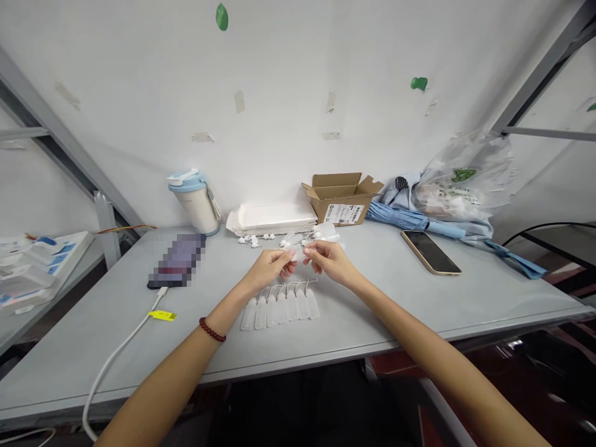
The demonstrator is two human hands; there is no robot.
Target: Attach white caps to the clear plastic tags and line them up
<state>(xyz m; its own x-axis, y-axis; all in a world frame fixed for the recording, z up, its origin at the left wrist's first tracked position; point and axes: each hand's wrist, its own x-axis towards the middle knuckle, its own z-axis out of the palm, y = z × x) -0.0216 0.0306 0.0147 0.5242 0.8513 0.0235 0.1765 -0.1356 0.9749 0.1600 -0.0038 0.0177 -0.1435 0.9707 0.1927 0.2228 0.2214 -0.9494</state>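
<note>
Over the middle of the table, my left hand (pixel 270 266) and my right hand (pixel 329 259) meet with fingertips pinched. Between them is a small translucent plastic bottle (pixel 299 251), partly covered by the fingers; which part each hand grips is hard to see. Just below the hands lies a row of several similar bottles (pixel 281 308), side by side, with thin white strips at their upper ends. Beyond my hands are more loose bottles (pixel 326 233) and several small white caps (pixel 254 241).
An open cardboard box (pixel 344 214) and a stack of white trays (pixel 274 217) stand by the wall. A tumbler (pixel 198 205) and a cabled phone (pixel 177 261) are at left. Another phone (pixel 431 251), a blue umbrella (pixel 400 217) and a plastic bag (pixel 460 180) lie at right.
</note>
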